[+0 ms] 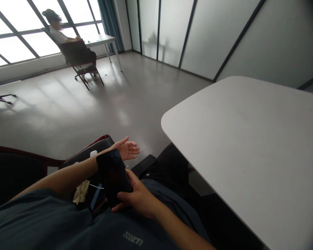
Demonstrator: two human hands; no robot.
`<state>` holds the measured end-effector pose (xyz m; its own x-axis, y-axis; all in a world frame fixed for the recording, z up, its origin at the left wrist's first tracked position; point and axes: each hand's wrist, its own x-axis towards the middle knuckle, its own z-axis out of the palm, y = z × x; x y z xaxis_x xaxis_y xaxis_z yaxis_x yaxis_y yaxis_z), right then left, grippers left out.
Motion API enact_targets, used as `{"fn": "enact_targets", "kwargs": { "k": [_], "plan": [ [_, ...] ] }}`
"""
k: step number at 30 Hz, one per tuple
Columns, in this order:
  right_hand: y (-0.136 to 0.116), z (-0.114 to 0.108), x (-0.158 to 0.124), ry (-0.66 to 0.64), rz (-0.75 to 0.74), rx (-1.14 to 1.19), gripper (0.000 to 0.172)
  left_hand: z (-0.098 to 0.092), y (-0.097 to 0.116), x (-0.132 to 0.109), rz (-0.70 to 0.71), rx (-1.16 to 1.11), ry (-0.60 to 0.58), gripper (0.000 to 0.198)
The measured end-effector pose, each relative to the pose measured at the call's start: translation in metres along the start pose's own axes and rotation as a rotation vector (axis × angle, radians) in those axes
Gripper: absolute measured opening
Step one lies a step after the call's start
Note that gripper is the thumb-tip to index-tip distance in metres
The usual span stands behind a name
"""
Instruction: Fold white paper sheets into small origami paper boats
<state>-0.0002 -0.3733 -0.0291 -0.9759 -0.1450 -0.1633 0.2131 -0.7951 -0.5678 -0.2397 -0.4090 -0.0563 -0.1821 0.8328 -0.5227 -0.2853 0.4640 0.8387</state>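
The right hand (135,198) grips a dark smartphone (114,177) tilted above the lap, just in front of the left wrist. The left hand (125,148) is open and empty, palm up, fingers spread — a white table (240,146) lies to the right.

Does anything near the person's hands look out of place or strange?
Yes: a crumpled pale yellow paper lies below the left forearm, beside a loose white cable. It looks dropped there, not put away.
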Motion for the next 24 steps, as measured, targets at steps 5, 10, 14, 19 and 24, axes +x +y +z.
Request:
{"fn": "enact_targets", "kwargs": {
  "k": [5,10,14,19,24],
  "plan": [
    [0.007,0.0,0.004,-0.015,0.012,-0.032,0.08,0.071,-0.031,0.042,0.363,0.556,0.013,0.047],
    [0.002,0.004,0.002,-0.044,0.064,-0.144,0.079,0.111,-0.039,0.076,0.745,1.278,-0.094,0.027],
    [-0.005,0.009,0.0,-0.111,0.07,-0.189,0.072,0.126,-0.036,0.091,0.794,1.468,-0.119,0.022],
    [-0.01,0.013,0.005,-0.153,0.075,-0.142,0.076,0.13,-0.031,0.089,0.805,1.506,-0.143,0.022],
    [-0.01,0.018,0.015,-0.076,0.016,-0.067,0.065,0.134,-0.027,0.085,0.775,1.553,-0.155,0.021]
  ]
}}
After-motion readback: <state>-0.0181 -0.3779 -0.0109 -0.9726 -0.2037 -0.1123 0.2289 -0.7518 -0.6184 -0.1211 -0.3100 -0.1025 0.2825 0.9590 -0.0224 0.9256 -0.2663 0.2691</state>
